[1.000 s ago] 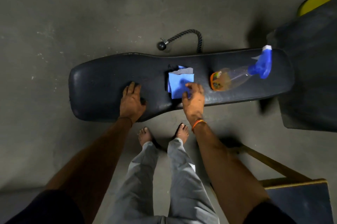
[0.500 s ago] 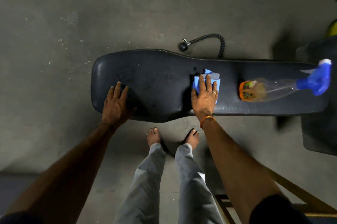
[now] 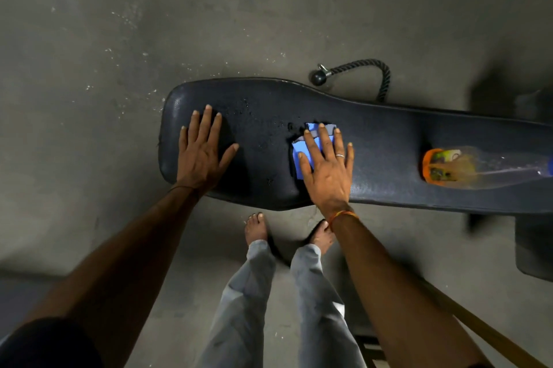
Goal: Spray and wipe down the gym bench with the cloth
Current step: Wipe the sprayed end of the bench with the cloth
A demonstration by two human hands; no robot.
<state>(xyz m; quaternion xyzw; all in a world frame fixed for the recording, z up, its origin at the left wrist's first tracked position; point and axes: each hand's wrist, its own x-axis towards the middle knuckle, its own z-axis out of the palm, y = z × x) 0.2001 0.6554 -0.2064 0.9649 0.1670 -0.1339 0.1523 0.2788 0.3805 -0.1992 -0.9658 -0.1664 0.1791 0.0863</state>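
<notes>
The black padded gym bench (image 3: 389, 140) lies across the middle of the head view, with wet droplets near its wide left end. My right hand (image 3: 327, 170) lies flat with fingers spread, pressing a folded blue cloth (image 3: 300, 153) onto the pad; most of the cloth is hidden under the palm. My left hand (image 3: 203, 152) rests flat with straight fingers on the bench's left end. A clear spray bottle (image 3: 478, 171) with an orange base lies on its side on the bench at the right edge, its nozzle cut off by the frame.
A black rope handle (image 3: 362, 68) with a ball end lies on the concrete floor behind the bench. My bare feet (image 3: 257, 227) stand close to the bench's near edge. A wooden frame (image 3: 478, 328) shows at bottom right, dark equipment (image 3: 532, 245) at right.
My right hand with the cloth has slid left along the bench, toward the wide end. My left hand has moved from the near edge onto the pad's left end. The camera has shifted left.
</notes>
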